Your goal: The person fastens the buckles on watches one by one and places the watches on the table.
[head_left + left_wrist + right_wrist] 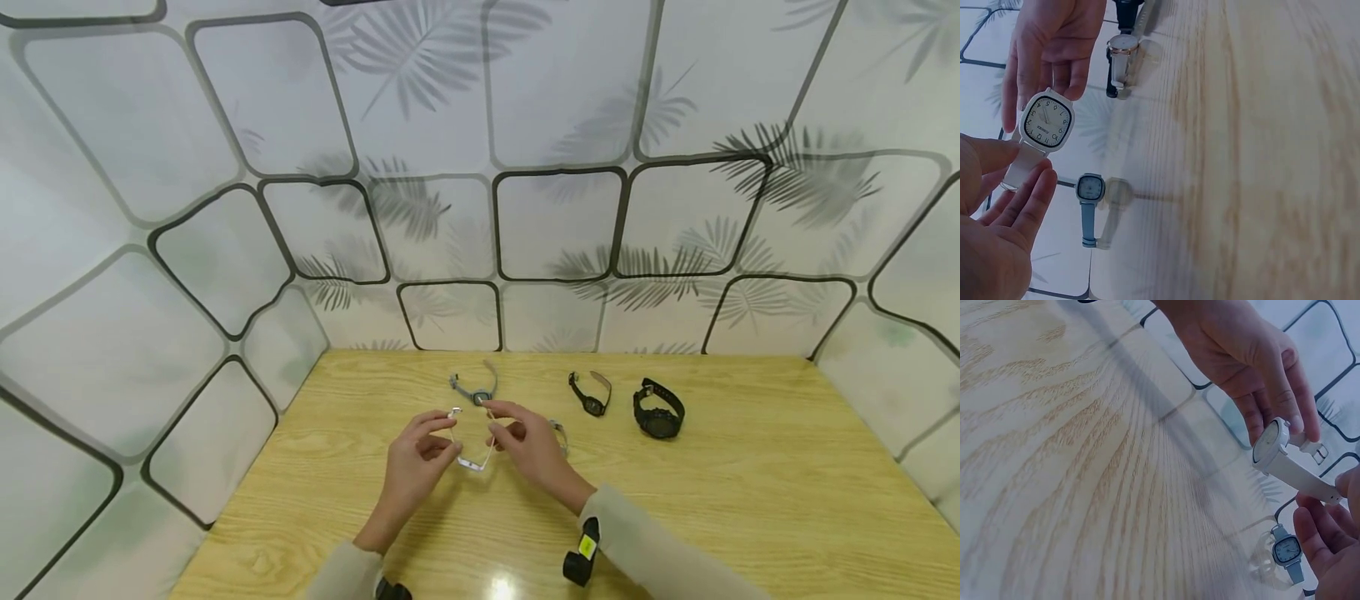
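The left hand [416, 458] is pinching the white watch [1048, 120] by its buckle half and the right hand [528, 442] is pinching the other strap half, holding it above the table [315, 500] on the near side of the blue watch [481, 398]. Should either pinch be slackening, the strap could be flicking loose and the watch dropping, perhaps knocking the blue watch. Right of the blue watch, a pale watch [1124, 42], a thin watch [593, 406] and a big watch [662, 422] are lying. The wood is catching a glare; behind the blue watch, leaf-patterned cloth [560, 225] is hanging.
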Tool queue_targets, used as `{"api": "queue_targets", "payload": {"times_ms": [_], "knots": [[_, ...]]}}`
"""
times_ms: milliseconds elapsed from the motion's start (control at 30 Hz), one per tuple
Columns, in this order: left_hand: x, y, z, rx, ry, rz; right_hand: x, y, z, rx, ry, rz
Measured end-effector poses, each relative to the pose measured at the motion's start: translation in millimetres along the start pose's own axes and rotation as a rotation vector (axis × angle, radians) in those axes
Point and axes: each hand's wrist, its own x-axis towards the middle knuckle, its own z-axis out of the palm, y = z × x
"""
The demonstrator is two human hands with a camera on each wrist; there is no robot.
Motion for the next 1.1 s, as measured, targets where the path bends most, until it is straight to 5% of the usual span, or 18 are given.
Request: {"api": "queue_targets", "payload": {"times_ms": [433,767,1000,1100], "knots": [[-1.7,-0.5,6.5,-0.014,0.035,0.083,1,-5,-2,0.074,-0.002,0.073],[1.2,2.2,9.0,-0.050,0.044,-0.054,-2,-6,-1,0.095,0.011,0.092],[3.1,5.3,5.6,-0.055,0.019,-0.140,-7,-36,-3,0.070,-0.001,0.091],[3.7,4.3,3.8,-0.051,-0.005,-0.182,-6,-26,-1,0.066,0.001,0.104]]}}
